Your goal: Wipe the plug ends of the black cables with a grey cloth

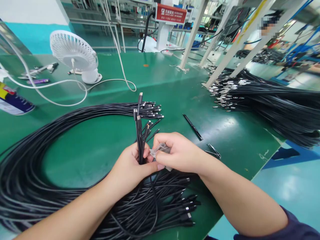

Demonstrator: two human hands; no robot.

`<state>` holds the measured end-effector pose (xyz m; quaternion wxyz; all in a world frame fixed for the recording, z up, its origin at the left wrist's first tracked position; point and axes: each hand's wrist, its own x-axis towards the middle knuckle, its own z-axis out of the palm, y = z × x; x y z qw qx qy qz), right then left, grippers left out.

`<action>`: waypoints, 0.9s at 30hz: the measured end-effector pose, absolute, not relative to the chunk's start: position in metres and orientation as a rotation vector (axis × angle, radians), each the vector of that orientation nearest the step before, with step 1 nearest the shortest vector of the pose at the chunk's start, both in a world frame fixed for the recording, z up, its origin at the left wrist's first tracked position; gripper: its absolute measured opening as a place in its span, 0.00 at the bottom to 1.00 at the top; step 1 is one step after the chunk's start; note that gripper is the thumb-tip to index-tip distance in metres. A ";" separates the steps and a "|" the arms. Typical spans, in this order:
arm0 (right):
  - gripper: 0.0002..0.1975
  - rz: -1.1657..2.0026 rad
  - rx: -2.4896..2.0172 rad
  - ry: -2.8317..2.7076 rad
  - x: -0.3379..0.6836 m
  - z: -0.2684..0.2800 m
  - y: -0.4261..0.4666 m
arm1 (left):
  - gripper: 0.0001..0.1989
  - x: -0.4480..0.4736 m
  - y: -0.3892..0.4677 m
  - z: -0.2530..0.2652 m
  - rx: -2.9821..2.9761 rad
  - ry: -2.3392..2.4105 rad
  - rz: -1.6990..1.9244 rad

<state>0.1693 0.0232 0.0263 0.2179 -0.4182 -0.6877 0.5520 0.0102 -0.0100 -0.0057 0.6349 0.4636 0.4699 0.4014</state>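
Note:
Several black cable ends (pixel 140 133) with metal-tipped plugs stand up out of my left hand (pixel 133 163), which is closed around them. Just to the right, my right hand (pixel 177 150) is closed on a crumpled grey cloth (pixel 161 150), touching my left thumb. Below and to the left lies a large looped bundle of black cables (pixel 22 173). One set of its plugs (pixel 152 110) points right beyond my hands, and another set (pixel 187 208) fans out near the table's front edge.
A white fan (pixel 72 50) with a looping white cord (pixel 120 80) stands at the back left, near a spray can (pixel 15 101). A black pen (pixel 192 126) and nippers (pixel 213 151) lie right of my hands. Another cable pile (pixel 270 96) overhangs the green table's (pixel 170 86) right edge.

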 end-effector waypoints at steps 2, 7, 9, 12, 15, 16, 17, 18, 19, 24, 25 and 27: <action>0.04 1.478 -1.135 -1.898 0.169 0.029 0.022 | 0.22 0.010 -0.009 -0.006 1.042 1.047 0.937; 0.05 1.454 -1.127 -1.782 0.172 0.030 0.028 | 0.22 0.008 -0.008 -0.004 1.067 1.081 0.919; 0.04 1.396 -1.130 -1.729 0.175 0.029 0.033 | 0.21 0.008 -0.009 -0.003 1.066 1.097 0.917; 0.02 1.367 -1.112 -1.660 0.180 0.028 0.038 | 0.21 0.007 -0.009 -0.004 1.060 1.087 0.921; 0.02 1.420 -1.097 -1.638 0.184 0.028 0.038 | 0.21 0.007 -0.009 -0.005 1.051 1.072 0.915; 0.02 1.457 -1.087 -1.637 0.185 0.028 0.037 | 0.21 0.007 -0.009 -0.006 1.054 1.070 0.913; 0.02 1.499 -1.070 -1.643 0.185 0.028 0.036 | 0.21 0.006 -0.009 -0.006 1.062 1.071 0.913; 0.02 1.537 -1.046 -1.658 0.185 0.028 0.034 | 0.21 0.006 -0.008 -0.006 1.075 1.075 0.915; 0.02 1.568 -1.013 -1.682 0.185 0.028 0.033 | 0.21 0.006 -0.008 -0.005 1.092 1.080 0.920; 0.03 1.551 -0.822 -1.917 0.181 0.029 0.029 | 0.20 0.007 -0.009 -0.003 1.152 1.096 0.946; 0.04 1.523 -0.807 -1.955 0.180 0.029 0.029 | 0.20 0.007 -0.009 -0.002 1.153 1.097 0.948; 0.03 1.423 -0.796 -2.015 0.177 0.028 0.028 | 0.20 0.008 -0.009 -0.002 1.145 1.097 0.953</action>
